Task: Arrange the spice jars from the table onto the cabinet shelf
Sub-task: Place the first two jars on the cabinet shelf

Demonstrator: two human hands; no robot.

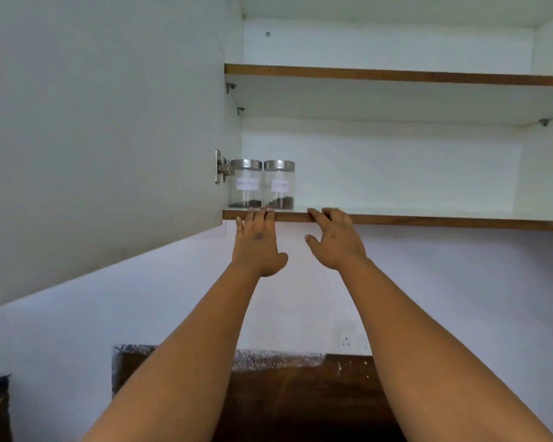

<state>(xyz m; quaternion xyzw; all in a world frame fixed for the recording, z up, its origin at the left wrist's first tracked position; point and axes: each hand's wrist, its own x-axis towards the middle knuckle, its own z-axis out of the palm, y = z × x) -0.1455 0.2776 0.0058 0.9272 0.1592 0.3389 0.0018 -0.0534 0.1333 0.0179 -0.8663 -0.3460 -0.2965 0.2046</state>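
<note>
Glass, 2 jars of it, stand side by side at the left end of the lower cabinet shelf (428,220), just touching or nearly so, close to its front edge. Each has a brushed metal lid and a small white paper label with handwriting. On the left jar (246,184) the label looks like "Black Pepper", though the writing is faint; a thin layer of dark grains covers its bottom. On the right jar (279,184) the label is too blurred to read; a small heap of dark brown pieces lies inside.

Both hands reach up to the brown wooden edge of that shelf, and neither holds a jar. The left hand (257,242) is flat with fingers straight and together, fingertips resting on the edge directly below the 2 jars, thumb spread out to the side. The right hand (336,239) is loosely spread, fingers curled over the edge just to the right of the jars, grasping nothing else.

White panels line the cabinet; 2 shelves are in view, and only the underside and brown front edge of the upper shelf (396,74) can be seen. The cabinet door (103,138) stands swung wide on the left, with 1 metal hinge (221,167) beside the left jar. Below, on the pale wall, 1 white socket plate (347,338) sits above a dark wooden surface (300,393).
</note>
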